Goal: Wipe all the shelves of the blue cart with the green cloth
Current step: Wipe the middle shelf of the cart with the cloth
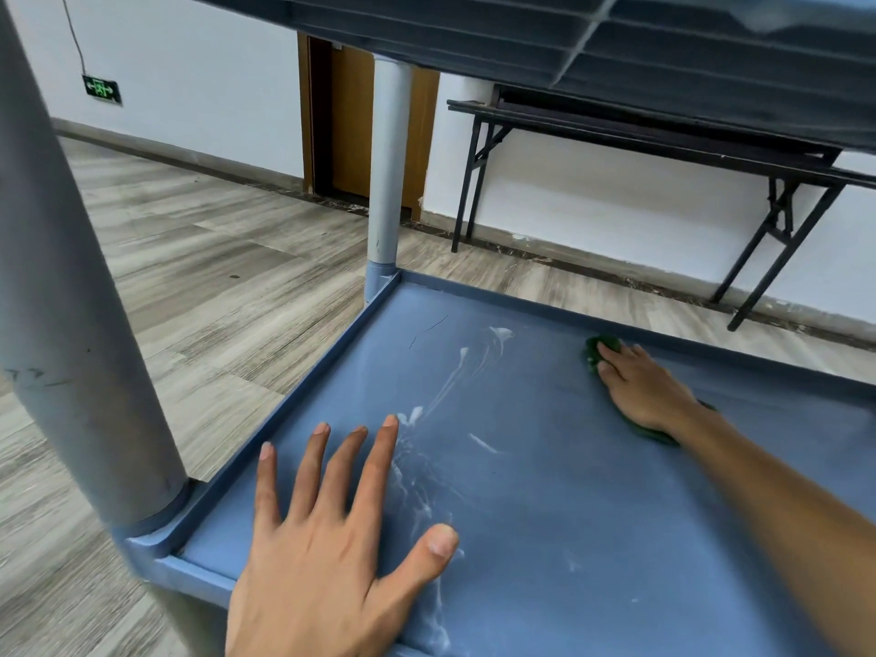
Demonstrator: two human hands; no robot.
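Note:
I look at a lower shelf of the blue cart, seen from under the shelf above. White streaks run across the shelf's left half. My right hand lies flat on the green cloth, pressing it onto the shelf near the far rim; green shows past the fingertips and under the wrist. My left hand rests palm down on the shelf near the front left corner, fingers spread, holding nothing.
Grey cart posts stand at the near left and far left corners. Beyond the cart are a wood-pattern floor, a brown door and a black folding table along the white wall.

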